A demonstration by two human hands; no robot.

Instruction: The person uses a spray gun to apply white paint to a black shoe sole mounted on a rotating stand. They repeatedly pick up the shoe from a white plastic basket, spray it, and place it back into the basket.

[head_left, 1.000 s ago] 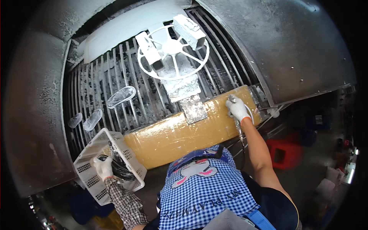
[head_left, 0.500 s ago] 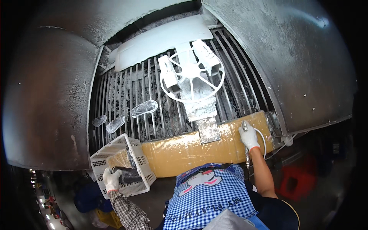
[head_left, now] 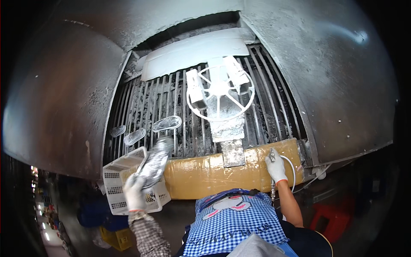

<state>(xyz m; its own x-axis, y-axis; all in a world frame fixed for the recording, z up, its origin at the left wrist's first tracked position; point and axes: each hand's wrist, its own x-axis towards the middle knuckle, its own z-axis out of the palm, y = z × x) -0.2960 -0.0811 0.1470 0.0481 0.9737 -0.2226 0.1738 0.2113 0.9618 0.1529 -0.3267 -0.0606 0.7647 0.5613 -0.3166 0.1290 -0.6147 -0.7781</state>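
Note:
My left hand (head_left: pixel 134 192), in a white glove, is closed on one end of a long, dark, shiny piece (head_left: pixel 155 165). The piece is tilted up over the right rim of a white plastic basket (head_left: pixel 114 193), and its far end is blurred. Its exact kind cannot be made out. On the right, my gloved right hand (head_left: pixel 276 169) is wrapped round a small metal spray gun (head_left: pixel 272 154) over the brown, tape-covered ledge (head_left: pixel 197 180). A white hose (head_left: pixel 293 169) loops beside that hand.
White-coated blocks (head_left: pixel 198 92) stand on a white spoked wheel (head_left: pixel 220 113) above the metal grate (head_left: pixel 188 137). Several oval, shiny pieces, one of them larger (head_left: pixel 167 124), lie on the grate. Dark booth walls (head_left: pixel 342 94) rise on both sides. A red stool (head_left: pixel 332 216) stands low at right.
My left hand has lifted the dark piece out of the basket, up and to the right. The basket has shifted slightly. My right hand keeps its grip on the spray gun; the whole view has moved slightly.

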